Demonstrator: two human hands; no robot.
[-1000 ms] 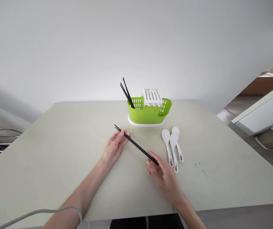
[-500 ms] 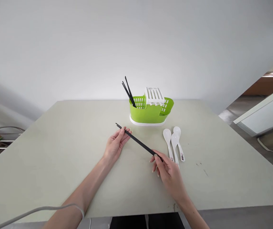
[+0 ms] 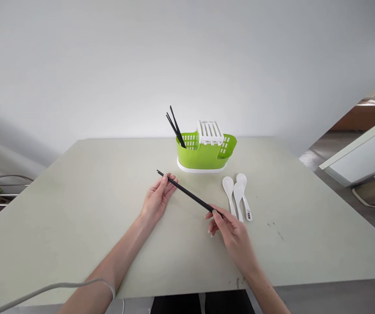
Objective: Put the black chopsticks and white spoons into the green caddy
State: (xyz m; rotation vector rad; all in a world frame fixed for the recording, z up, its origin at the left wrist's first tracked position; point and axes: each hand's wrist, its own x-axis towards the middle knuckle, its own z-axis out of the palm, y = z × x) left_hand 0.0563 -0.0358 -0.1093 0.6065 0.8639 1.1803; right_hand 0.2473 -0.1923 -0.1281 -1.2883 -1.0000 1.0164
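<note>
Black chopsticks (image 3: 189,194) span my two hands in front of the green cutlery caddy (image 3: 206,150): left hand (image 3: 159,197) pinches one end, right hand (image 3: 228,224) the other. White spoons (image 3: 239,196) beside the caddy carry small handle labels, too tiny to read.

A pale grey-green rectangular table (image 3: 76,209) with a smooth matt top carries everything. Toward its far edge, a little right of the middle, stands a lime-green slotted plastic cutlery holder (image 3: 203,152) on a white oval base. Just in front of the holder and to its right lie three white plastic soup spoons (image 3: 238,196), close together, bowls toward the holder and handles pointing at the near edge, with small printed labels at the handle ends. Farther right, a few small dark marks (image 3: 275,229) speckle the table top.
</note>
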